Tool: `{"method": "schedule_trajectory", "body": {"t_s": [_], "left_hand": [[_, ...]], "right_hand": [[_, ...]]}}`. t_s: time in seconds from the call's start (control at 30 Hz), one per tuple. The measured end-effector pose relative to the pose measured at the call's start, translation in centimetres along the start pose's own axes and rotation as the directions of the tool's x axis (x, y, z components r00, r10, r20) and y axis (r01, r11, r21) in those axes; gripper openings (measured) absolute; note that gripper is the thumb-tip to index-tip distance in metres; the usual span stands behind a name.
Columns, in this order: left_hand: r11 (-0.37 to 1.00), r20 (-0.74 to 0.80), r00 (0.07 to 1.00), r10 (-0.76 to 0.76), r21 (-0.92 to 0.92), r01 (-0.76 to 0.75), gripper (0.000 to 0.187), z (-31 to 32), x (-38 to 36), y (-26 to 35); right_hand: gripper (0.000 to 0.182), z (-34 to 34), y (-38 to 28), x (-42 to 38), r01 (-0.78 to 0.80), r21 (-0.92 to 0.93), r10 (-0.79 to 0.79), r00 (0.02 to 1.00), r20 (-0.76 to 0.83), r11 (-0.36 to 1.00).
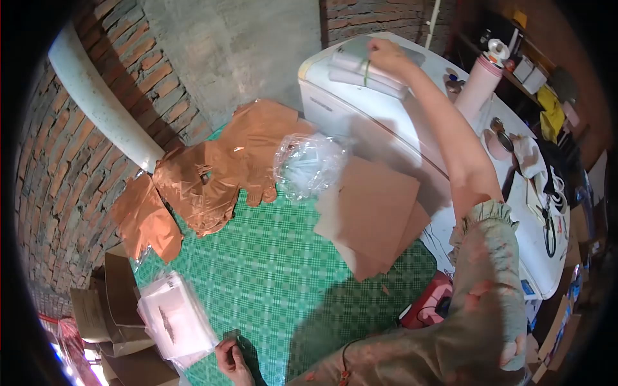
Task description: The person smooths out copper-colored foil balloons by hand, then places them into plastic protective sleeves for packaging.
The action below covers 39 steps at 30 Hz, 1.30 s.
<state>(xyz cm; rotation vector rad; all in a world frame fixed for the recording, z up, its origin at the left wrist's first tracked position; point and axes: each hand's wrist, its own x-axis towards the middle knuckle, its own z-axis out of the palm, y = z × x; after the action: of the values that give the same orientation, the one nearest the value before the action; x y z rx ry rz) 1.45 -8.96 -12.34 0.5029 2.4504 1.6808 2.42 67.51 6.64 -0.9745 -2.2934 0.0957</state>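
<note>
My right hand [388, 56] reaches far across to the white surface, its fingers closed at the top of a bundle of clear plastic bags [351, 69]. A green band [367, 74] runs around the bundle, close to the fingertips. My left hand [232, 361] rests low at the near side of the table, fingers curled and nothing visible in them. Just left of it lies a stack of flat white packets [174, 315] in clear plastic, with a dark mark on the top one.
A green checked cloth [264, 257] covers the table. On it are brown cardboard sheets [373, 212], a crumpled clear bag [309, 164] and copper-coloured wrapping [212, 174]. A pink flask [479, 80] and scissors [549, 231] are on the white freezer-like box [347, 116]. Cardboard boxes [119, 302] stand lower left.
</note>
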Motion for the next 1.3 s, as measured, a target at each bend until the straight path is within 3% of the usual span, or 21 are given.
{"method": "schedule_trajectory", "body": {"t_s": [0.1, 0.13, 0.23, 0.3, 0.33, 0.37, 0.43, 0.5, 0.6, 0.7, 0.93, 0.97, 1.1, 1.13, 1.3], "left_hand": [[0.999, 0.024, 1.000, -0.012, -0.051, 0.013, 0.014, -0.3, 0.2, -0.9], [0.996, 0.025, 0.999, -0.039, -0.085, 0.041, 0.014, -0.4, 0.0, -1.4], [0.985, -0.002, 0.986, 0.169, 0.029, -0.169, 0.011, -0.4, 1.0, -3.9], [0.986, -0.018, 0.986, 0.164, 0.021, -0.163, 0.010, 0.1, 0.8, -1.9], [0.995, -0.036, 0.995, 0.092, -0.030, -0.093, 0.011, 0.1, 0.6, -2.0], [0.990, -0.023, 0.990, 0.142, -0.017, -0.142, 0.012, -0.2, 1.0, -3.6], [0.979, -0.021, 0.979, 0.204, 0.019, -0.203, 0.011, -0.1, 1.0, -3.1], [0.967, -0.013, 0.967, 0.253, 0.030, -0.253, 0.013, -0.2, 1.0, -3.1], [0.957, -0.052, 0.956, 0.289, 0.014, -0.288, 0.012, 0.0, 0.9, -2.8], [0.917, -0.072, 0.918, 0.390, 0.123, -0.380, 0.013, 0.2, 1.0, -3.3], [0.864, -0.130, 0.873, 0.470, 0.272, -0.424, 0.013, 0.5, 1.2, -2.9], [0.831, -0.075, 0.876, 0.476, 0.363, -0.420, 0.015, 0.2, 1.1, -2.8], [0.686, -0.020, 0.828, 0.560, 0.572, -0.450, 0.031, 0.7, 1.5, -2.9], [0.607, 0.034, 0.797, 0.603, 0.629, -0.486, 0.043, 0.7, 2.1, -3.0], [0.507, 0.032, 0.852, 0.522, 0.792, -0.341, 0.066, 0.3, 5.8, -2.9]], "right_hand": [[0.041, -2.8, -4.8, -2.3, -0.027, -0.251, 0.041, 0.998, 0.051, 0.967], [0.038, -3.1, -6.1, -4.1, 0.051, -0.208, -0.044, 0.998, 0.037, 0.977], [0.030, -2.9, -8.4, -11.0, 0.422, 0.018, -0.422, 0.906, 0.031, 0.906], [0.027, -4.9, -11.5, -17.8, 0.555, 0.217, -0.588, 0.797, 0.140, 0.803], [0.026, -4.9, -12.8, -21.3, 0.623, 0.243, -0.655, 0.752, 0.074, 0.743], [0.025, -4.7, -14.0, -24.6, 0.688, 0.272, -0.715, 0.700, 0.000, 0.673], [0.029, -5.0, -16.2, -31.1, 0.743, 0.299, -0.779, 0.627, 0.002, 0.599], [0.031, -5.4, -18.1, -37.1, 0.710, 0.449, -0.816, 0.572, 0.081, 0.543], [0.040, -5.1, -20.1, -43.6, 0.683, 0.518, -0.852, 0.475, 0.222, 0.515], [0.055, -3.9, -21.1, -47.4, 0.620, 0.589, -0.846, 0.473, 0.246, 0.518], [0.070, -0.6, -20.8, -51.3, 0.695, 0.434, -0.819, 0.466, 0.335, 0.573], [0.070, -0.5, -20.8, -51.3, 0.694, 0.434, -0.818, 0.467, 0.336, 0.575], [0.068, -0.6, -20.9, -51.4, 0.703, 0.439, -0.829, 0.455, 0.326, 0.559], [0.068, -0.6, -20.8, -51.4, 0.709, 0.441, -0.835, 0.450, 0.318, 0.550], [0.066, -0.8, -21.2, -51.5, 0.700, 0.446, -0.829, 0.453, 0.327, 0.558]]}}
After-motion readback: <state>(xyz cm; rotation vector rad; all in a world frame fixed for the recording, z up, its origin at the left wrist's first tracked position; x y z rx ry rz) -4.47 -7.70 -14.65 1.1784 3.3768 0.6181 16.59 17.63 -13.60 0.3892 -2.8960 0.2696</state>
